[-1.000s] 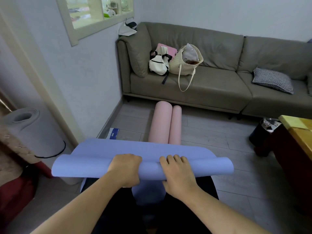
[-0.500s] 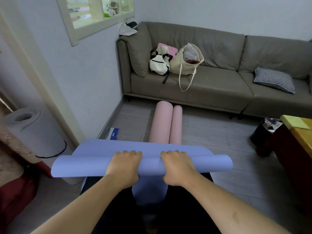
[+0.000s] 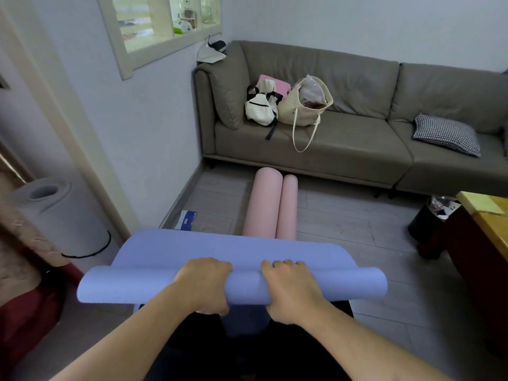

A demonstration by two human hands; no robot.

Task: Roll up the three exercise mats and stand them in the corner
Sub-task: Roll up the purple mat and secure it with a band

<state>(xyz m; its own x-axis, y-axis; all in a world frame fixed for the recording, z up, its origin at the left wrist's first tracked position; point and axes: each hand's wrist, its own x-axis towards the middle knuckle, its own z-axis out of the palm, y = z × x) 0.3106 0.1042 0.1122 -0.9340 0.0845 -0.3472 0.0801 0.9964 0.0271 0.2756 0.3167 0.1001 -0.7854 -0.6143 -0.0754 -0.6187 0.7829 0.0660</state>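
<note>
A blue exercise mat (image 3: 154,284) lies across my front, its near end wound into a thin roll and the flat part stretching away toward the sofa. My left hand (image 3: 204,284) and my right hand (image 3: 291,290) both grip the roll near its middle, fingers curled over the top. A pink mat (image 3: 264,204) lies on the floor beyond, rolled into two side-by-side tubes. A grey mat (image 3: 55,215), rolled up, stands upright at the left by the door frame.
A grey sofa (image 3: 357,149) with two bags (image 3: 286,103) and a checked cushion (image 3: 446,134) fills the back. A black waste bin (image 3: 428,218) and a dark wooden table (image 3: 489,215) stand at the right. A blue-white packet (image 3: 187,220) lies by the wall.
Both hands shifted their hold on the blue roll, fingers curling further over its top, and the roll turned slightly. The other mats stayed put.
</note>
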